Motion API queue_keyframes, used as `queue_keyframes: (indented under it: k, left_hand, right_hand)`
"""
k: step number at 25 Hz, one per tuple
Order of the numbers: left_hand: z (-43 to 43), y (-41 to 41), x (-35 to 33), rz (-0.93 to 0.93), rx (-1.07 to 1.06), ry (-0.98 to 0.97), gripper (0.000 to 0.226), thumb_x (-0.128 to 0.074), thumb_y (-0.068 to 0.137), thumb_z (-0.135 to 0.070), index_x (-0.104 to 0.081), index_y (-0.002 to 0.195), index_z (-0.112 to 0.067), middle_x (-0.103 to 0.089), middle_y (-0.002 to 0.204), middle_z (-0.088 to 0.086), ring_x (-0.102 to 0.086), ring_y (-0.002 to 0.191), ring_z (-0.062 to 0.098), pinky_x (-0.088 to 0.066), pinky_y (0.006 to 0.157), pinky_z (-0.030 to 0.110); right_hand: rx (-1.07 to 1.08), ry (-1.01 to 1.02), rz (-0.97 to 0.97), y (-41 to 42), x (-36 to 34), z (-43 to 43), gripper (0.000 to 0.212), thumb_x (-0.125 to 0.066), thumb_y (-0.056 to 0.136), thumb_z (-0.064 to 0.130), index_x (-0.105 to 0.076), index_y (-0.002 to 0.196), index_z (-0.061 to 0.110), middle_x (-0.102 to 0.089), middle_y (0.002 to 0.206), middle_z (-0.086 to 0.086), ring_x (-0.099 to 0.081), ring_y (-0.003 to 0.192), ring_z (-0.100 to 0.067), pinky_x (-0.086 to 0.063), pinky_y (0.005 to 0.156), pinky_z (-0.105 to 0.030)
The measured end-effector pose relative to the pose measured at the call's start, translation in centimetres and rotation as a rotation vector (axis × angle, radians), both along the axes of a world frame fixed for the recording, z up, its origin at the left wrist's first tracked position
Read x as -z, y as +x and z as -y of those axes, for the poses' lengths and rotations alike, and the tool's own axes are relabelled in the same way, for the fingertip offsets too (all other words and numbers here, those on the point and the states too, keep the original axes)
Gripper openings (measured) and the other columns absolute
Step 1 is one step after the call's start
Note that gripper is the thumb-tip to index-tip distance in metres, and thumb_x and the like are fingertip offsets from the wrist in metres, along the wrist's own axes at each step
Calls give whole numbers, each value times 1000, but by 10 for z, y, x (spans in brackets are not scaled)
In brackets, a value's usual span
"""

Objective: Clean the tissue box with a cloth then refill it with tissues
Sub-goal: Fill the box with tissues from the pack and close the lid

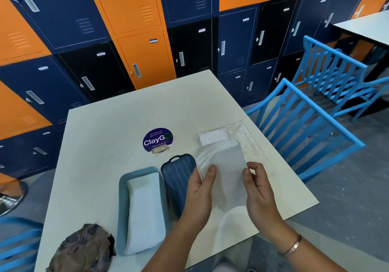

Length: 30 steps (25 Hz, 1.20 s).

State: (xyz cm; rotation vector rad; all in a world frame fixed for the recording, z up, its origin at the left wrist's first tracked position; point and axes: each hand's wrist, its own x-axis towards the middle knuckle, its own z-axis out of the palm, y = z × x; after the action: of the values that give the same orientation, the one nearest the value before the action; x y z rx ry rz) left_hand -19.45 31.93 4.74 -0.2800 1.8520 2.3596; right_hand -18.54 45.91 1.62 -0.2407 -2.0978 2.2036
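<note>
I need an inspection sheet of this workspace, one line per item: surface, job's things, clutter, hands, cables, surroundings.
Surface: pale table with a round purple sticker.
Job's things: light-blue box base open, white tissues inside; dark-blue lid lying beside it; patterned cloth at the near left edge; clear packet holding more white sheets, far right.
Clutter: small crumpled scrap at the sticker's edge.
Hands: left hand and right hand both hold a tissue stack above the table.
Cables: nothing seen.
Surroundings: blue slatted chairs, orange and navy lockers, a second table.
</note>
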Motion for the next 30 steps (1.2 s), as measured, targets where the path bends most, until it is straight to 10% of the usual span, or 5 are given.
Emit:
queue_keyframes:
  k: [6,10,13,19,30]
  left_hand:
    - [0,5,-1,31,111,46,40,-41,96,-41,-62,121,-19,-78,105,-12,-73,98,4,-55,77,17]
    - [-9,7,4,84,165,74,27,-46,101,-37,-63,117,-24,-77,99,-21,-71,95,-5,-53,74,11]
    - [-16,11,15,108,194,141,34,-56,99,-27,-67,125,-8,-76,116,7,-72,109,23,-57,85,26]
    - [-16,18,37,2,26,-32,36,-58,90,15,-65,116,-8,-78,100,7,-74,94,23,-57,74,25]
    - [-15,28,54,-143,-64,-33,30,-68,90,-3,-65,114,-20,-75,106,5,-70,99,18,-55,85,28]
  right_hand:
    - [42,7,-23,0,-8,-1,17,-40,108,21,-55,100,16,-62,81,17,-57,78,1,-48,71,-14]
    - [30,-91,63,2,-5,5,13,-41,107,29,-53,108,23,-67,92,16,-64,88,-2,-53,75,-19]
    - [21,-191,134,7,4,7,16,-42,106,33,-49,121,34,-70,105,14,-70,98,-6,-58,81,-27]
    - [4,-125,48,15,9,3,21,-44,106,6,-59,115,18,-71,103,3,-68,98,-16,-55,77,-23]
    - [-74,-101,-39,19,27,-2,40,-49,102,-2,-65,111,33,-71,109,-2,-65,104,-17,-51,91,-28]
